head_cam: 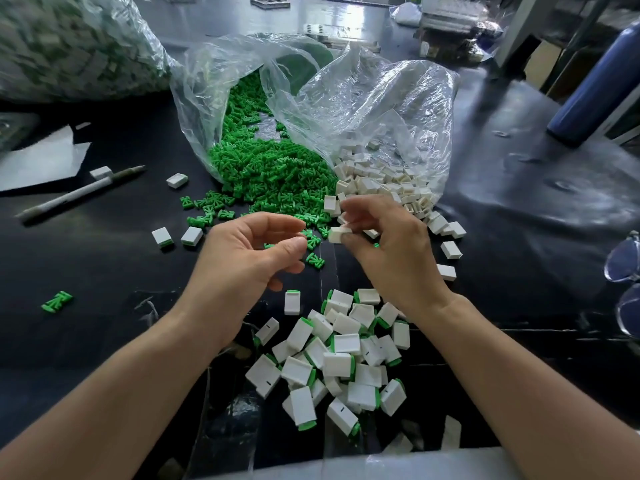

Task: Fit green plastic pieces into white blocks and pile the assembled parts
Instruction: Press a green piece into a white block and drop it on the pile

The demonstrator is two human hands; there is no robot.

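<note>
My right hand [388, 244] pinches a white block [338, 234] between thumb and fingers, just above the table's middle. My left hand [249, 254] hovers beside it with fingers curled and thumb near the forefinger; I see nothing held in it. Loose green pieces [270, 168] spill from a clear bag behind the hands. White blocks [381, 183] spill from a second clear bag to the right. A pile of assembled parts [343, 355], white with green ends, lies near the table's front edge between my forearms.
A pen [79, 192] and white paper [38, 161] lie at the left. A full bag of assembled parts [69, 43] sits at the back left. A blue bottle [595, 84] stands at the right, glasses [627, 271] at the right edge. Stray blocks and green pieces dot the black table [104, 271].
</note>
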